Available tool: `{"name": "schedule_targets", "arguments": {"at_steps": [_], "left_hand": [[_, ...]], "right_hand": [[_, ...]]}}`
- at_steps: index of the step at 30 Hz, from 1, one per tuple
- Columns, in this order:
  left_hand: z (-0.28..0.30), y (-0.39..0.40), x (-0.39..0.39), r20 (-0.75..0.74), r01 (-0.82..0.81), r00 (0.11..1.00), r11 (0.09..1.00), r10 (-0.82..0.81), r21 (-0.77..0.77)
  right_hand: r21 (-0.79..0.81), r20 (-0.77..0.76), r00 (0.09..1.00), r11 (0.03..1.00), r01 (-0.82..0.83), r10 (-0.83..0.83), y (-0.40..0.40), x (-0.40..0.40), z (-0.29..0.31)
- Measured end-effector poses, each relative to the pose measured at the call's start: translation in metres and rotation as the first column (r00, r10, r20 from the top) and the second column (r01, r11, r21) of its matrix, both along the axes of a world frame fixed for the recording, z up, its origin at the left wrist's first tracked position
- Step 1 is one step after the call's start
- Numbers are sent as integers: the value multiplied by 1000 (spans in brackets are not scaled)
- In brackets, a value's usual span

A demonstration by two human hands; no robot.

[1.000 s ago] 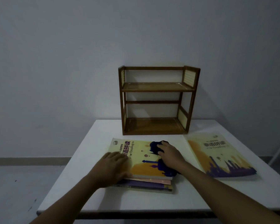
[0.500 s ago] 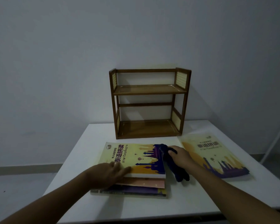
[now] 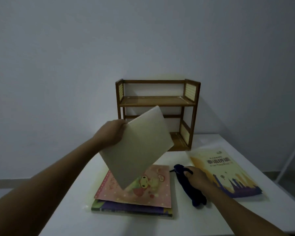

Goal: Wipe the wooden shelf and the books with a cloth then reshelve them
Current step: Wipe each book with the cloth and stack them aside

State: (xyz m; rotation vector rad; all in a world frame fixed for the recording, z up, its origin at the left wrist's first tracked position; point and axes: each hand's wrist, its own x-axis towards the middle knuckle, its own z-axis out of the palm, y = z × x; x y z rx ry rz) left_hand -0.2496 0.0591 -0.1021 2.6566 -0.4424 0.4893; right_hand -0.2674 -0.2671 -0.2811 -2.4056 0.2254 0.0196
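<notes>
My left hand [image 3: 111, 133] grips a thin book [image 3: 138, 147] by its upper left corner and holds it tilted in the air, its plain pale back cover facing me. It hides part of the wooden shelf [image 3: 157, 100], which stands empty at the back of the white table [image 3: 71, 217]. Below the lifted book lies a pink cartoon-cover book [image 3: 143, 189] on top of a purple book [image 3: 131, 209]. My right hand [image 3: 197, 178] rests on the table, shut on a dark blue cloth [image 3: 191, 189]. A yellow book [image 3: 226, 172] lies flat to the right.
The table stands against a bare grey wall. A white pole [image 3: 291, 150] leans beyond the table's right edge. The floor and a skirting strip show at the lower left.
My left hand has lifted the top yellow book off the stack and turned it over in the air, uncovering the pink book. My right hand has slid the cloth onto the table beside the stack.
</notes>
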Motion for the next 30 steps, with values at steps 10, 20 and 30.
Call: {"name": "schedule_targets", "arguments": {"at_steps": [10, 20, 30], "left_hand": [[-115, 10, -9, -553, -396, 833, 726, 27, -562], [-179, 39, -21, -230, -118, 957, 960, 179, 255], [-188, 38, -19, -314, 90, 947, 995, -70, 51]], "right_hand": [[212, 88, 981, 966, 149, -170, 2, 7, 12], [41, 274, 961, 998, -57, 44, 87, 18, 56], [-435, -9, 846, 759, -484, 534, 211, -22, 7]]}}
